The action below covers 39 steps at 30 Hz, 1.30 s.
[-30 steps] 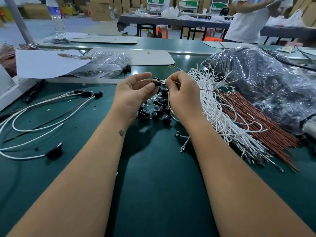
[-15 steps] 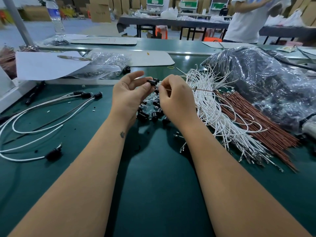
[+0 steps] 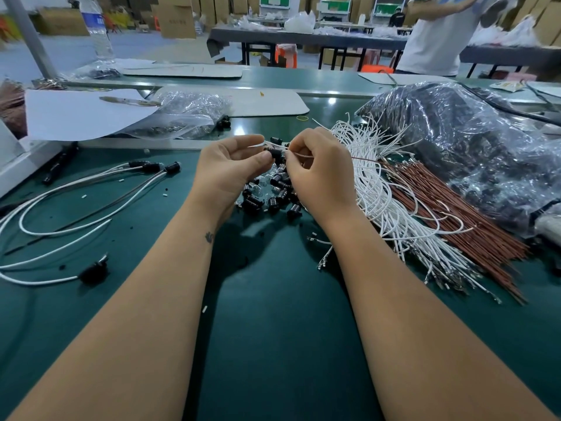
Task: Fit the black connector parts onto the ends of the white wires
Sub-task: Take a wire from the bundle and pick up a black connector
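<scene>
The green counter carries loose black connectors and white wires. Left hand fingers pinch one connector; right hand fingers pinch a wire. Cardboard boxes stand in the room behind.

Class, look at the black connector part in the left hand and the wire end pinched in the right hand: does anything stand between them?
Nothing visible does. The left hand pinches the black connector part right beside the right hand, which pinches the wire end against it. The loose connector pile lies below, out of the way.
</scene>
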Tool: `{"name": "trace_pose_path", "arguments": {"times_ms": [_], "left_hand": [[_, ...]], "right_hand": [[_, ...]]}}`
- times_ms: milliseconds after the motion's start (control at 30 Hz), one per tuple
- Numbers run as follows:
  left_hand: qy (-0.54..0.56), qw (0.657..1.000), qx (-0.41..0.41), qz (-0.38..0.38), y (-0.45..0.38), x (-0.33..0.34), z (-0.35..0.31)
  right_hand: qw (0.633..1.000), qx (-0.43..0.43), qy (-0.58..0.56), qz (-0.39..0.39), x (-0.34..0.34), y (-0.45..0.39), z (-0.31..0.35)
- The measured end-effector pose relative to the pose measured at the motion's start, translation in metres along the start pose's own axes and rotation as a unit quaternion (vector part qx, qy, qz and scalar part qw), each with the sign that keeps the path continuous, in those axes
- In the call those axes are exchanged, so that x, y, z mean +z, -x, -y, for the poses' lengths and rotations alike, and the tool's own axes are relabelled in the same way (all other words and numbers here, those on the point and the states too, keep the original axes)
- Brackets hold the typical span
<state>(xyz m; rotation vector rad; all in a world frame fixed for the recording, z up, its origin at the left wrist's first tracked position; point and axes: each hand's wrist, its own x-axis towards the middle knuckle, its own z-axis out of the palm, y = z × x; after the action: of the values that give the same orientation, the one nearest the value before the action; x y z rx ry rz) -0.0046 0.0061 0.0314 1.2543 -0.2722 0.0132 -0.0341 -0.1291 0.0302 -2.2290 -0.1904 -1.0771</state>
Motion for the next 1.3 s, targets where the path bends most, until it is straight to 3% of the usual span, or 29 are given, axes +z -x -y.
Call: {"name": "trace_pose_path", "arguments": {"times_ms": [333,600,733,833,1000,1300], "left_hand": [[0.013,1.0,0.005,-0.024,0.001,0.003,0.001],[-0.021,1.0,0.002,0.005,0.004,0.005,0.005],[-0.071,0.997,0.014,-0.035,0.0,0.006,0.009],[-0.048,0.997,0.009,-0.06,-0.001,0.005,0.01],[-0.026,0.999,0.013,-0.034,-0.002,0.004,0.006],[-0.115,0.992,0.039,0.026,0.004,0.001,0.007]], "right_hand": [[1.0,0.007,-0.023,0.018,0.005,0.0,0.002],[1.0,0.001,-0.012,-0.011,0.002,0.001,0.001],[0.999,-0.001,-0.036,0.014,0.005,0.0,0.004],[0.998,0.003,-0.047,0.03,0.007,-0.001,0.006],[0.995,0.055,-0.076,0.017,0.005,-0.002,0.004],[0.996,0.047,-0.067,0.022,0.002,-0.001,0.001]]}}
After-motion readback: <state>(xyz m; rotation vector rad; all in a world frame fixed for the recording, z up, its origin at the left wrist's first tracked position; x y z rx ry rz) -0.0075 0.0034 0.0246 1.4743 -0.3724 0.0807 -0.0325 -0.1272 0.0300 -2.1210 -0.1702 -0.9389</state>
